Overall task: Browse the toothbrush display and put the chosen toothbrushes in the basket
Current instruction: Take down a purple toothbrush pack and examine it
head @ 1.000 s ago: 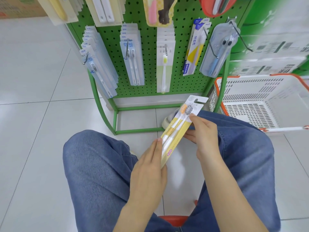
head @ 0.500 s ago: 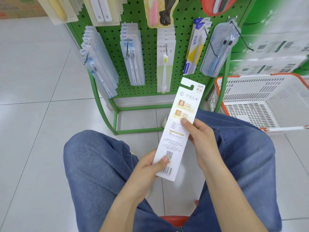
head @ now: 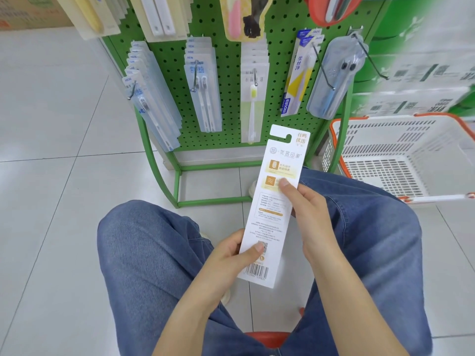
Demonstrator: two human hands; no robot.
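Both hands used on pack [head: 273,204]: left hand [head: 232,255] pinches lower edge, right hand [head: 307,214] grips upper side. Pack held over lap, printed back turned up, probably for reading. Basket [head: 401,152] kept beside right knee, holds nothing visible; rack [head: 231,73] ahead.

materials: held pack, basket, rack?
Pack: looks like matte printed card, flat with a punched hang slot. Basket: likely moulded white plastic, slotted walls, orange rim. Rack: probably green-painted metal pegboard on a tube frame.
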